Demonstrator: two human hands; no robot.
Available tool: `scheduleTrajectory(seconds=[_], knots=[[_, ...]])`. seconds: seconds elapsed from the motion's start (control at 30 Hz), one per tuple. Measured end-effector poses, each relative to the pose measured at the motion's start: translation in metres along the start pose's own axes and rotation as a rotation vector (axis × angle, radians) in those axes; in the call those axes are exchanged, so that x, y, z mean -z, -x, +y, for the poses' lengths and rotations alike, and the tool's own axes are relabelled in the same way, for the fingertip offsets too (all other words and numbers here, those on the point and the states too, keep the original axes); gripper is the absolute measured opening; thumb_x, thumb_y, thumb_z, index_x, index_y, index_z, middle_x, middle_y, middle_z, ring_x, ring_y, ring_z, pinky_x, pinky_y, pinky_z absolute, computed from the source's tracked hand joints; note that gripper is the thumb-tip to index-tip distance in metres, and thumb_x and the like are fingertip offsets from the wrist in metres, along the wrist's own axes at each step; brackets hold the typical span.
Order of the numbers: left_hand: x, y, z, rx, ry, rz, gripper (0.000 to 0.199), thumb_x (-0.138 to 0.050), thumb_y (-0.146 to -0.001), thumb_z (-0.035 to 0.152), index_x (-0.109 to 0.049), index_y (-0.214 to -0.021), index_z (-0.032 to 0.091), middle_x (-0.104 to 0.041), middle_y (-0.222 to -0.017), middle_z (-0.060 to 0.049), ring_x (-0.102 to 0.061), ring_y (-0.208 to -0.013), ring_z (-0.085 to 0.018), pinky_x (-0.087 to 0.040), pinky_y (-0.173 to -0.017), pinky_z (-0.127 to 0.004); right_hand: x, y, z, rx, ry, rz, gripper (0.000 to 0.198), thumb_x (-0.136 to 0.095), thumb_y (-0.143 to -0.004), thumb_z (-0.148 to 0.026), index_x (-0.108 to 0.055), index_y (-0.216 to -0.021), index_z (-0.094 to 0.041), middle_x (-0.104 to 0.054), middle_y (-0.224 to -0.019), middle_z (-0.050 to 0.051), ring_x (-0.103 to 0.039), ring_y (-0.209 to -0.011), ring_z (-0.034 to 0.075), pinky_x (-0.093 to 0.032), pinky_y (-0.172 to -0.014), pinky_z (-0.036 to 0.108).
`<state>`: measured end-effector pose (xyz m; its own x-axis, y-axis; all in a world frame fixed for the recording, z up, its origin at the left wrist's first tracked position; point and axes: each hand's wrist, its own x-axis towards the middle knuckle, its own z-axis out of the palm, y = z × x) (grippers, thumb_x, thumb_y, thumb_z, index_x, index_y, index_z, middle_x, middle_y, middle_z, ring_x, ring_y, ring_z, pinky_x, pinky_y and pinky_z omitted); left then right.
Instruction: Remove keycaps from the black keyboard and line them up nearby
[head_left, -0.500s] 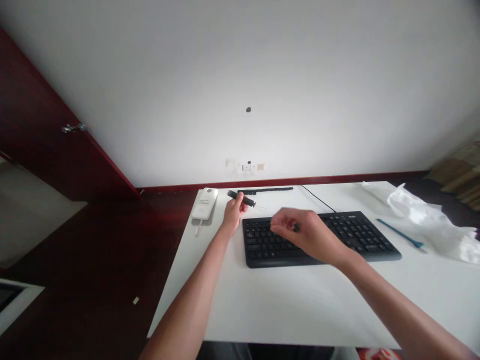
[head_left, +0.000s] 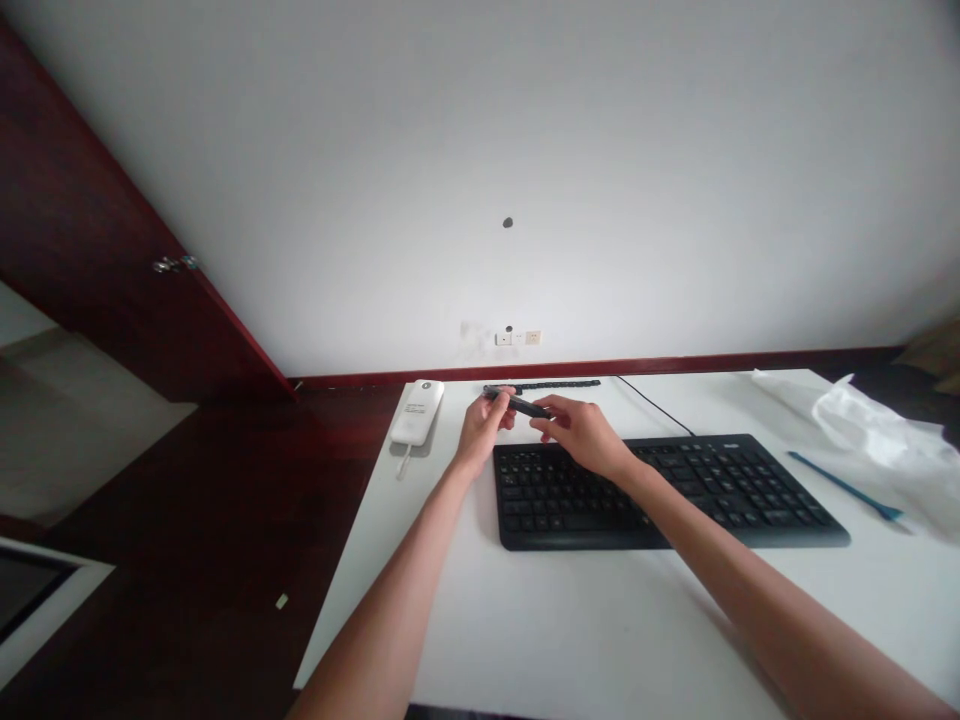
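My left hand (head_left: 484, 428) is closed round a slim black keycap puller (head_left: 529, 408), held just above the table behind the keyboard's left end. My right hand (head_left: 581, 432) has its fingers closed at the puller's right end; the wire loop there is hidden, and whether a small key is also between those fingers I cannot tell. Below lies the black keyboard (head_left: 585, 522), partly covered by my right hand and forearm. Behind the puller, a row of loose black keycaps (head_left: 559, 384) runs along the table's far side.
On the table's left a white phone-shaped device (head_left: 417, 412) lies with a short strap. A blue-handled brush (head_left: 847, 483) and crumpled white plastic wrapping (head_left: 874, 435) are to the right. The keyboard's cable (head_left: 656, 405) runs off the back edge of the white table (head_left: 570, 620).
My right hand has moved from over the keyboard up and left to the puller's wire end. My left hand stays closed on the puller. The whole view has shifted slightly.
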<state>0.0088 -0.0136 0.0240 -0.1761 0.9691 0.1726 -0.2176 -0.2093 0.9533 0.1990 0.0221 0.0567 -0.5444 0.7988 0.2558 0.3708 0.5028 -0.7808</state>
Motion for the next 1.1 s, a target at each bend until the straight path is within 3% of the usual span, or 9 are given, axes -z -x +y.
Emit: scheduleTrajectory(seconds=[0.17,0.3,0.5,0.63,0.73,0.87,0.97,1.03,1.1], knots=[[-0.004,0.002,-0.003,-0.044,-0.093,-0.044,0.041,-0.072,-0.087,0.052,-0.072,-0.106,0.016,-0.063,-0.079,-0.003,-0.056,-0.070,-0.013,-0.045,-0.068,-0.025,0.026,0.012,0.021,-0.191,-0.446,-0.081,0.039,-0.064,-0.092,-0.052,-0.067,-0.111,-0.017,-0.077,-0.103,0.011,-0.073,-0.084,0.023,-0.053,-0.076,0.034],[-0.002,0.004,-0.014,-0.123,-0.340,-0.029,0.036,-0.067,-0.091,0.050,-0.074,-0.101,0.016,-0.070,-0.087,-0.006,-0.061,-0.077,-0.016,-0.047,-0.070,-0.026,0.039,0.014,0.036,-0.334,-0.803,0.044,0.040,-0.062,-0.092,-0.059,-0.068,-0.103,-0.020,-0.073,-0.115,0.012,-0.069,-0.103,0.025,-0.053,-0.081,0.035],[-0.003,0.010,-0.014,-0.199,-0.615,-0.139,0.031,-0.054,-0.099,0.040,-0.075,-0.092,0.019,-0.077,-0.100,-0.005,-0.067,-0.091,-0.019,-0.048,-0.078,-0.028,0.037,0.016,0.046,-0.173,-0.595,0.069,0.033,-0.079,-0.082,-0.045,-0.070,-0.103,-0.021,-0.068,-0.090,0.002,-0.060,-0.084,0.018,-0.048,-0.077,0.032],[-0.008,0.013,-0.012,-0.213,-0.725,-0.193,0.033,-0.051,-0.100,0.039,-0.075,-0.088,0.020,-0.076,-0.097,-0.005,-0.067,-0.089,-0.019,-0.048,-0.078,-0.029,0.031,0.019,0.047,-0.142,-0.540,0.100,0.037,-0.079,-0.081,-0.041,-0.064,-0.109,-0.021,-0.071,-0.105,0.006,-0.065,-0.091,0.021,-0.051,-0.083,0.036],[-0.011,0.015,-0.009,-0.265,-0.789,-0.185,0.033,-0.050,-0.101,0.039,-0.074,-0.089,0.020,-0.074,-0.097,-0.005,-0.066,-0.087,-0.019,-0.050,-0.079,-0.031,0.027,0.019,0.051,-0.139,-0.546,0.129,0.039,-0.078,-0.081,-0.046,-0.061,-0.104,-0.020,-0.071,-0.102,0.007,-0.069,-0.090,0.022,-0.054,-0.082,0.038],[-0.016,0.028,0.005,-0.372,-0.940,-0.206,0.030,-0.055,-0.099,0.043,-0.073,-0.103,0.021,-0.073,-0.108,-0.007,-0.065,-0.104,-0.023,-0.050,-0.096,-0.038,0.022,0.018,0.058,-0.137,-0.588,0.184,0.044,-0.077,-0.080,-0.052,-0.056,-0.103,-0.021,-0.072,-0.103,0.008,-0.072,-0.086,0.022,-0.057,-0.079,0.038],[-0.020,0.052,0.017,-0.356,-1.170,-0.478,0.059,-0.068,-0.085,0.064,-0.067,-0.131,0.027,-0.064,-0.138,-0.009,-0.054,-0.130,-0.033,-0.039,-0.114,-0.053,0.020,0.017,0.064,-0.138,-0.614,0.229,0.048,-0.077,-0.080,-0.054,-0.053,-0.105,-0.021,-0.073,-0.104,0.009,-0.073,-0.085,0.022,-0.057,-0.078,0.038],[-0.021,0.069,0.021,-0.310,-1.267,-0.613,0.099,-0.071,-0.072,0.079,-0.045,-0.155,0.031,-0.043,-0.161,-0.011,-0.035,-0.148,-0.041,-0.026,-0.121,-0.063,0.020,0.016,0.066,-0.143,-0.630,0.247,0.050,-0.077,-0.079,-0.055,-0.051,-0.107,-0.022,-0.074,-0.104,0.010,-0.073,-0.086,0.023,-0.057,-0.078,0.038],[-0.020,0.083,0.020,-0.268,-1.328,-0.672,0.116,-0.069,-0.067,0.085,-0.028,-0.162,0.033,-0.026,-0.169,-0.011,-0.021,-0.154,-0.044,-0.013,-0.123,-0.070,0.020,0.015,0.067,-0.148,-0.635,0.241,0.051,-0.077,-0.078,-0.055,-0.052,-0.108,-0.022,-0.074,-0.104,0.010,-0.073,-0.086,0.023,-0.057,-0.079,0.039]])
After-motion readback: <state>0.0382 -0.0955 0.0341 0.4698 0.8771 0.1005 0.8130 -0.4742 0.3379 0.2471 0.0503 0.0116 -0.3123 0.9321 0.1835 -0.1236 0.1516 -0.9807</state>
